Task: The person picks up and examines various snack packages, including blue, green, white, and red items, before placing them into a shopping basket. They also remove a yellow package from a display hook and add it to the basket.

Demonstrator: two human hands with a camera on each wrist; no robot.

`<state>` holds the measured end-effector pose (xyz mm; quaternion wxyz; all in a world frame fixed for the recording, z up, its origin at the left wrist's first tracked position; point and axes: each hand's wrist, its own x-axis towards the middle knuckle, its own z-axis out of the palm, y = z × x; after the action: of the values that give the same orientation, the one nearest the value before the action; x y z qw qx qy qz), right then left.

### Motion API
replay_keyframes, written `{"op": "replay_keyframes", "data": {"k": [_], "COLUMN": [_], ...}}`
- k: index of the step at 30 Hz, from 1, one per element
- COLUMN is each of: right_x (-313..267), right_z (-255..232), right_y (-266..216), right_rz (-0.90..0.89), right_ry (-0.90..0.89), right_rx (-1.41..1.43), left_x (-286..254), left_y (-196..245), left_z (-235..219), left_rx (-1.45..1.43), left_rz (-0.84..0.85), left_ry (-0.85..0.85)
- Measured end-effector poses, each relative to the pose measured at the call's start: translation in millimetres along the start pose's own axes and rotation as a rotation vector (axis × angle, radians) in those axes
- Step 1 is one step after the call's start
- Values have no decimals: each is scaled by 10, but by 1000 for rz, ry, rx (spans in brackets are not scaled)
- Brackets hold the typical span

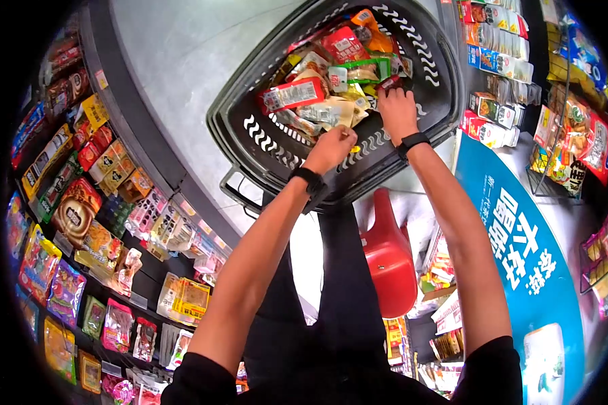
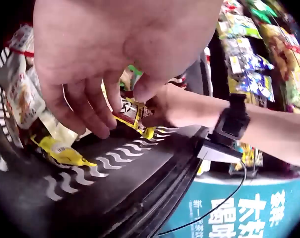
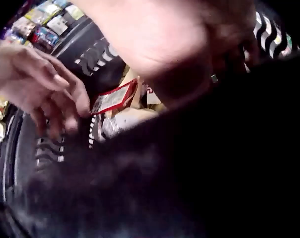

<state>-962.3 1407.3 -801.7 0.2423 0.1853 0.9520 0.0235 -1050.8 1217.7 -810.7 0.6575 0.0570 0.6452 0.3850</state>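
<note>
A black plastic basket [image 1: 226,128] holds a heap of snack packets. My right hand [image 1: 398,111] reaches into its near right part, fingers down among the packets. In the left wrist view that hand grips the edge of a dark red snack packet [image 2: 129,110] with yellow borders. My left hand [image 1: 332,147] hovers over the near side of the heap, its fingers [image 2: 95,101] loosely bent and nothing between them. Below it lies a yellow packet [image 2: 63,151] against the basket wall. A red packet with a white label [image 1: 292,94] and a green-edged packet [image 1: 365,71] lie on top.
Shelves of packaged snacks [image 1: 118,202] curve along the left. More packets hang on racks [image 1: 496,74] at the right, beside a blue sign panel [image 1: 513,250]. A red stool [image 1: 390,270] stands close to the legs. The basket's handle [image 1: 240,189] sticks out at its near left corner.
</note>
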Motion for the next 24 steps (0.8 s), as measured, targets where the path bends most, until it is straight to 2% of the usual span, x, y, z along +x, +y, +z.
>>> {"op": "replay_keyframes", "data": {"k": [2,4,5,6,8,10,13,17,19,20,21,23,24], "right_x": [10,33,37,-26,-148,-279,-550,-778,-963,-1084,-1227,-1514,-1613], "right_z": [131,-64,-209,-302,-388,-412,-531,-791,-1001,-1107,-1175,-1292,-1374], "right_y": [60,212,274,272,215,201,170,69,-17,-38,-52,-56,-48], "right_rz": [67,48,40,46,57,80,101,120,141,184,218,254,230], "right_ry": [-183,-456,-591,-556,-578,-515,-329,-309,-287,-302,-282,-217,-260], "right_rx": [122,426,579,654,618,606,753,988,1173,1131,1155,1182,1213], "left_x": [20,95,115,113,210,168,10,-29,-128,-214,-393,-598,-724], "left_y": [364,400,395,491,464,495,517,469,509,559,808,952,1033], "left_z": [128,260,359,437,502,549,579,542,521,500,439,329,264], "left_rx": [-90,-123,-227,-327,-628,-737,-638,-1035,-1031,-1031,-955,-642,-445], "left_rz": [-229,-218,-329,-436,-448,-504,-471,-405,-292,-240,-282,-194,-139], "left_ry": [-17,-61,-64,-64,-129,-45,-43,-85,-136,-160,-122,-112,-92]}}
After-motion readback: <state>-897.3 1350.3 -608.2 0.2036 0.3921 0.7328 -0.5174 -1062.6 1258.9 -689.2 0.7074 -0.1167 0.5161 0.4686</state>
